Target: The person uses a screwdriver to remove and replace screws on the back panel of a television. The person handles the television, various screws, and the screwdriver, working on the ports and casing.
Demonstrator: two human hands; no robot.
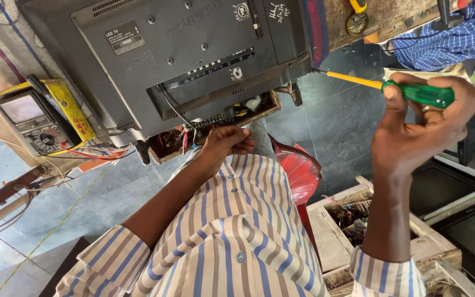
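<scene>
The person's right arm is raised, forearm bare below a rolled striped cuff, wrist bent inward toward the set. The right hand (421, 129) is closed in a fist around the green handle of a screwdriver (399, 89), thumb pressed along the handle; the yellow shaft runs leftward and its tip sits at the right edge of the television's (193, 55) dark back panel. The left arm reaches forward across the striped shirt (237, 242), elbow bent, and the left hand (224, 142) is curled with fingers folded in, just below the lower edge of the set and against the open wooden tray (259, 110) of parts there (whether it actually pinches anything I cannot tell, the fingers hide it).

The television lies back-side out on the counter (375, 22), tilted, its lower edge overhanging the tray. To the left of it a yellow-cased multimeter (37, 124) rests, well apart from both hands, with red wires trailing beside it. A red plastic stool (300, 170) stands below the left hand, near the person's lap. Under the right forearm is a wooden crate (336, 220) holding small parts. Between the set's right edge and the right hand lies open grey tiled floor (342, 121), bridged only by the screwdriver shaft. Beyond the right hand, a blue checked cloth (446, 38) is in view
</scene>
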